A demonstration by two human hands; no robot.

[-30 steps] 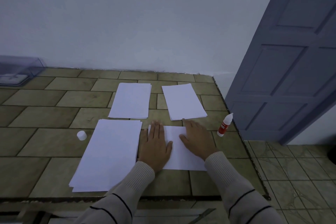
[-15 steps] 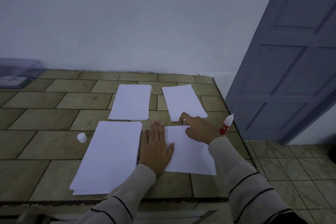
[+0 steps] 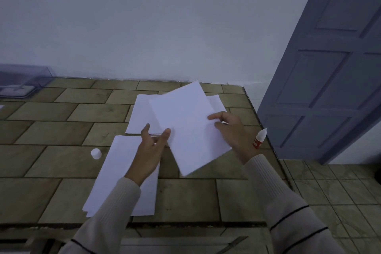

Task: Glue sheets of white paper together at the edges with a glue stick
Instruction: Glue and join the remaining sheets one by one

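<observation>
Both hands hold one white sheet (image 3: 189,128) lifted and tilted above the tiled table (image 3: 61,136). My right hand (image 3: 231,130) pinches its right edge. At the left edge, my left hand (image 3: 152,146) has its thumb on top of the sheet and fingers reaching under it. Under my left forearm lies a near-left paper stack (image 3: 121,173). A far-left stack (image 3: 141,117) and a far-right stack (image 3: 217,102) are partly hidden by the lifted sheet. The red-and-white glue bottle (image 3: 259,138) stands uncapped by the table's right edge, just right of my right wrist.
The small white cap (image 3: 96,153) sits left of the near stack. A clear plastic box (image 3: 22,84) is at the far left by the wall. A grey-blue door (image 3: 329,88) stands past the table's right edge, with tiled floor (image 3: 340,192) below.
The sheet that lay flat under both palms is now lifted off the table and turned. Both hands rose with it, from pressing flat to holding its edges.
</observation>
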